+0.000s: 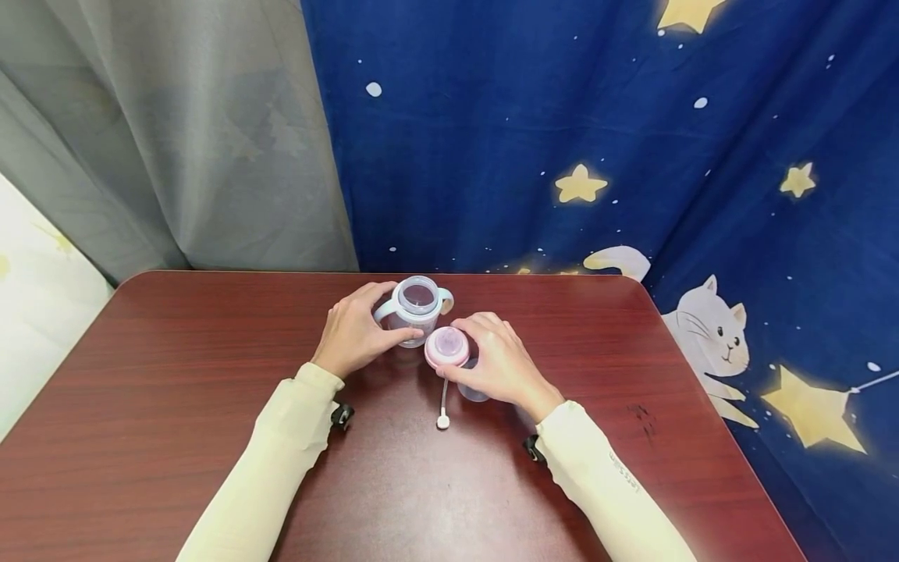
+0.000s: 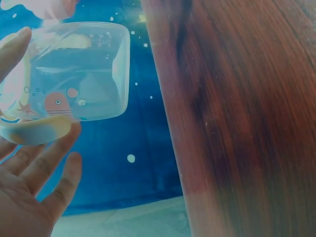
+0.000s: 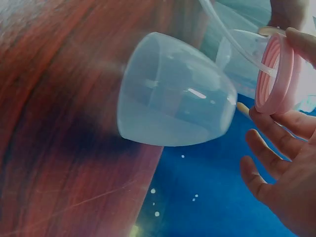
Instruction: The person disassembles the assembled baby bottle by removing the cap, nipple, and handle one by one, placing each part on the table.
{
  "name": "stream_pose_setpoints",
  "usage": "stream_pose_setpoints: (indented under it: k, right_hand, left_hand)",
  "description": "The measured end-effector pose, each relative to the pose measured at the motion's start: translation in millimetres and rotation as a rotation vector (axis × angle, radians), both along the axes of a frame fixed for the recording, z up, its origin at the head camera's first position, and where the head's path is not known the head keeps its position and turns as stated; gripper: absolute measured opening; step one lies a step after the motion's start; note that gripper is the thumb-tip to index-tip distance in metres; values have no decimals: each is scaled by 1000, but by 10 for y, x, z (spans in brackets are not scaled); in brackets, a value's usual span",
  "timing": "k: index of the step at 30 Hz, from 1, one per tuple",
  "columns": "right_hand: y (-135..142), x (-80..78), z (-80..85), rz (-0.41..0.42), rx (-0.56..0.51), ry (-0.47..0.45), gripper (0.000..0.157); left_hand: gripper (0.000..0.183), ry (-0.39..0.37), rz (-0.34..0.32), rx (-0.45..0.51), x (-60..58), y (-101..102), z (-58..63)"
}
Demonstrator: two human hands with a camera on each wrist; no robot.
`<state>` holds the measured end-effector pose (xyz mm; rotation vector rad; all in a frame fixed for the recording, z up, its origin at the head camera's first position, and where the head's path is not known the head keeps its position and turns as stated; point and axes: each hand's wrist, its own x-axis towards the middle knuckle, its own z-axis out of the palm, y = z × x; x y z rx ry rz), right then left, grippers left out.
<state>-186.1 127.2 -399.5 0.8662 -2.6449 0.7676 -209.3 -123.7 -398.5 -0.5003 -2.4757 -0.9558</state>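
Near the far edge, a clear baby bottle (image 1: 419,300) with two pale handles stands upright, its mouth uncovered. My left hand (image 1: 354,328) grips it from the left, thumb across the front. In the left wrist view, the bottle body (image 2: 84,74) shows sea-animal prints. Just right of the bottle, my right hand (image 1: 507,363) pinches a pink nipple lid (image 1: 447,349) by its rim. From its threaded underside, seen in the right wrist view, runs a thin straw (image 3: 237,44), ending in a white weight (image 1: 442,422). A clear domed cap (image 3: 177,94) stands under my right hand, apart from the lid.
The brown wooden table (image 1: 393,484) ends just behind the bottle. Beyond it hang a blue star-patterned curtain (image 1: 477,156) and a grey curtain (image 1: 232,140). A black strap (image 1: 342,416) sits at my left wrist, another (image 1: 534,448) at my right.
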Motion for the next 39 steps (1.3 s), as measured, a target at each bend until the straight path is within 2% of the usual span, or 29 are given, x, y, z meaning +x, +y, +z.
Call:
stream_pose_setpoints:
  k: [17,25,39]
  right_hand:
    - [-135,-59,-182,20,228,34,52]
    - [-162,-54,-246,25,268,31,51]
    - [-158,-64,-317,31,270,30,50]
  left_hand:
    - [74,8,-3,11,-11,-16,-8]
    - [75,-7,-5,15,-5,-5,-15]
    - [76,-32,1,16,-24,-15,-19]
